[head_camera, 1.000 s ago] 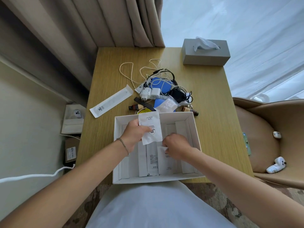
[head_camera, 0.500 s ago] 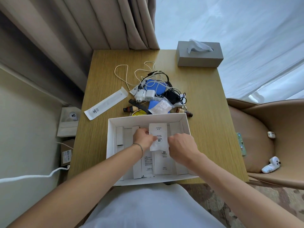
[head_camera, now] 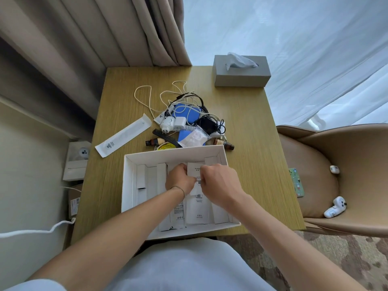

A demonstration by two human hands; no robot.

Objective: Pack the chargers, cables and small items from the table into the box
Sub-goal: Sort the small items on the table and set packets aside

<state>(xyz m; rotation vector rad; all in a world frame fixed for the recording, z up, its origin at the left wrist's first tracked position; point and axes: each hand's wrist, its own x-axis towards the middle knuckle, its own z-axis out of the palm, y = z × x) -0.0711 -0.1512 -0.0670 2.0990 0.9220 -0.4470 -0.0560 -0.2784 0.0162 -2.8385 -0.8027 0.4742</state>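
Box: white cardboard box (head_camera: 128,185) sat open at the lower centre of the frame, on the near edge of the wooden table (head_camera: 247,143); flat white packets lay side by side inside it.
Left hand: left hand (head_camera: 179,179) was inside the box, fingers curled onto the left edge of a small white packet (head_camera: 194,170).
Right hand: right hand (head_camera: 218,183) was just beside the left, the two close together, its fingers pinching the same packet from the right.
Packet: held between both hands just above the packets in the box; lower part hidden by the hands.
Pile: tangle of chargers and cables (head_camera: 189,120) lay at frame centre, just beyond the far wall of the box, not yet packed. It held a white plug adapter (head_camera: 168,123), a blue pad (head_camera: 188,113), a black comb (head_camera: 165,137) and a clear plastic pouch (head_camera: 195,138).
Bottles: two small brown bottles (head_camera: 154,142) lay at the far wall of the box, one to each side of the pile.
Long sleeve: long white paper sleeve (head_camera: 123,135) lay diagonally left of the pile, apart from it.
Tissue box: grey tissue box (head_camera: 241,75) stood at the table's far right corner.
Chair: tan chair (head_camera: 336,164) at the right of the frame carried small white objects whose kind I could not tell.
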